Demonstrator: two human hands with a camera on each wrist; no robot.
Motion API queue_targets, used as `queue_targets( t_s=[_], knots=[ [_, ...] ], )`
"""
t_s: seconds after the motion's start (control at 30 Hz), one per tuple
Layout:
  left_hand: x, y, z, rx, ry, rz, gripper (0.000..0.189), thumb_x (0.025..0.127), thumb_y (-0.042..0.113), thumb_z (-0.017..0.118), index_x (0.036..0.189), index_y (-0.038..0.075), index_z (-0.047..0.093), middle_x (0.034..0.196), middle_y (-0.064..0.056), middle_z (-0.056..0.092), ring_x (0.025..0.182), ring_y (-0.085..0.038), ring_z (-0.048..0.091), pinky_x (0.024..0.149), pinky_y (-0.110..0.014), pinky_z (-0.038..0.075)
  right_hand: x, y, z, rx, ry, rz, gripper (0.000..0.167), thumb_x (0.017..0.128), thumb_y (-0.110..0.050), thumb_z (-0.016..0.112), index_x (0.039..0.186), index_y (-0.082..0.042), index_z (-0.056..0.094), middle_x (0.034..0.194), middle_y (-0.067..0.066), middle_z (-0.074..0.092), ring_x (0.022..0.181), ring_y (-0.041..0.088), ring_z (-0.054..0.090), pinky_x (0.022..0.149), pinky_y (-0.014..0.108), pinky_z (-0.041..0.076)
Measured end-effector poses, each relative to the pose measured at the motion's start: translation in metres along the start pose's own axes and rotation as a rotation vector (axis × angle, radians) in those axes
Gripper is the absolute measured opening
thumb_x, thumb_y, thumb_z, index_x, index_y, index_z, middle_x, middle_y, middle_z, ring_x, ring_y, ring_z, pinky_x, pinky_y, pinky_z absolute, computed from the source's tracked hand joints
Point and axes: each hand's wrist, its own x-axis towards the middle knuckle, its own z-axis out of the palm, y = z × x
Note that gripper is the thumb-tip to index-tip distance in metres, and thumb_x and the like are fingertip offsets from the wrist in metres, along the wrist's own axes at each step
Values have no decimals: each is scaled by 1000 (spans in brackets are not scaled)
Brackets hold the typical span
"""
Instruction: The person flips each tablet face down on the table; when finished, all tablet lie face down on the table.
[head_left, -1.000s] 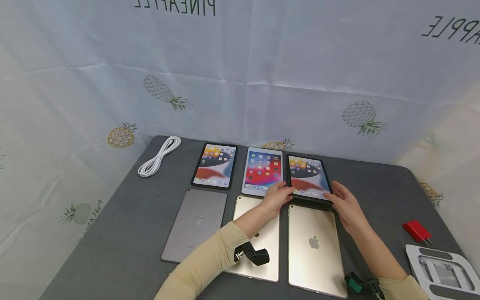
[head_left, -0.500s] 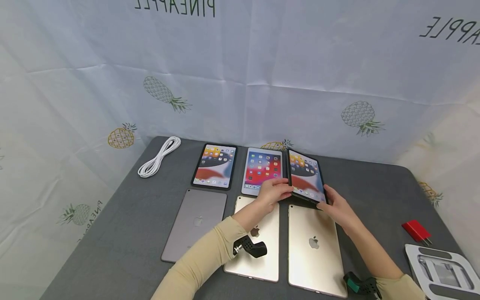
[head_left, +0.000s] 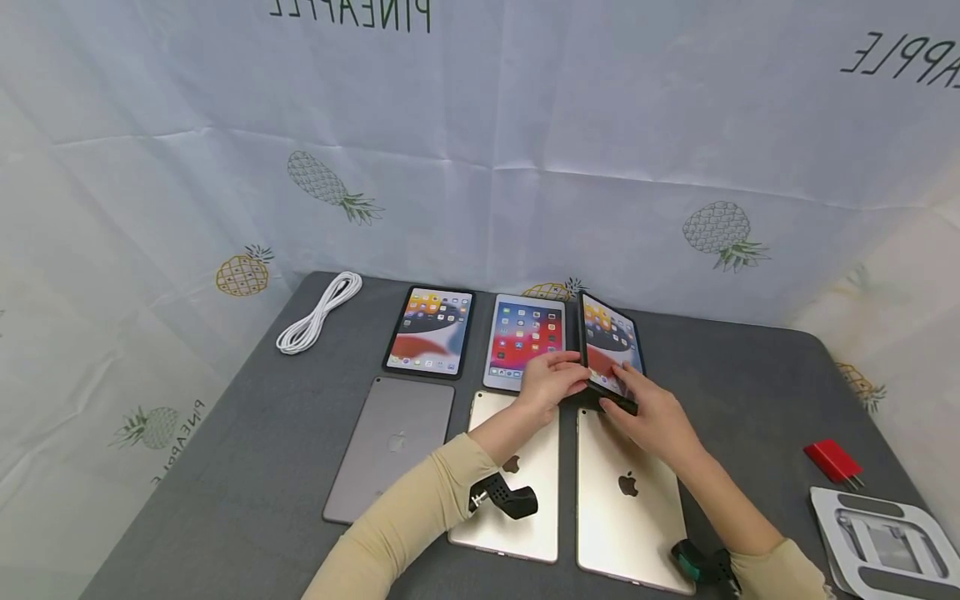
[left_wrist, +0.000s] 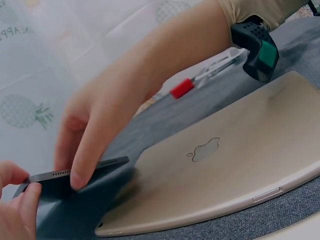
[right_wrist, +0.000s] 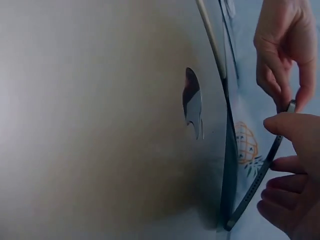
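A dark-edged tablet (head_left: pixel 606 337) is tilted, its left side raised and its lit screen turned to the right. My left hand (head_left: pixel 551 383) pinches its near left corner. In the left wrist view, the finger and thumb (left_wrist: pixel 32 191) of that hand sit above and below the thin edge. My right hand (head_left: pixel 652 417) pinches the near edge farther along, with a fingertip over the screen. In the right wrist view, the tablet's edge (right_wrist: pixel 257 177) runs between the right hand's thumb and fingers. Just in front lies a gold tablet (head_left: pixel 626 508), back up.
Left of the hands are a white tablet (head_left: pixel 527 337), a black-framed tablet (head_left: pixel 429 329), a grey tablet (head_left: pixel 390 450) and a second gold tablet (head_left: pixel 536 533). A white cable (head_left: pixel 318 312) lies far left. A red charger (head_left: pixel 834 461) and silver stand (head_left: pixel 885 542) lie right.
The held tablet has gone from nearly flat to steeply tilted, left side up. My right hand has moved left along its near edge from the right corner. The left hand stays at its corner.
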Motion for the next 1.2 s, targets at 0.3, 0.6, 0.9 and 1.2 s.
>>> queue_targets(
  t_s=[0.3, 0.6, 0.9, 1.2],
  knots=[
    [-5, 1, 4, -3, -28, -3, 29, 83, -7, 70, 112, -8, 65, 83, -12, 67, 68, -10, 65, 75, -33, 58, 3, -5, 8, -280, 269, -299, 51, 75, -12, 82, 121, 1, 64, 108, 19, 70, 49, 32, 58, 39, 44, 44],
    [-5, -6, 10, -53, -73, -14, 25, 97, 8, 58, 115, -9, 63, 94, -13, 69, 77, -12, 65, 80, -34, 57, 1, -4, 0, -249, 320, -342, 48, 74, -4, 78, 119, 6, 64, 108, 24, 68, 41, 29, 53, 36, 41, 41],
    [-4, -23, 13, -13, -145, -182, 34, 99, 10, 52, 123, -13, 57, 109, -22, 65, 88, -16, 65, 90, -33, 53, 0, -2, -12, -131, 462, -299, 36, 81, 2, 69, 116, 10, 67, 80, 17, 72, 41, 10, 48, 38, 24, 36],
    [-4, -26, 16, -19, -194, -300, 39, 100, 11, 53, 130, -14, 49, 111, -26, 63, 112, -37, 61, 94, -38, 50, -1, -2, -22, 184, 588, 96, 19, 91, -10, 66, 75, -1, 71, 53, 5, 59, 39, 1, 42, 36, 14, 29]
  ],
)
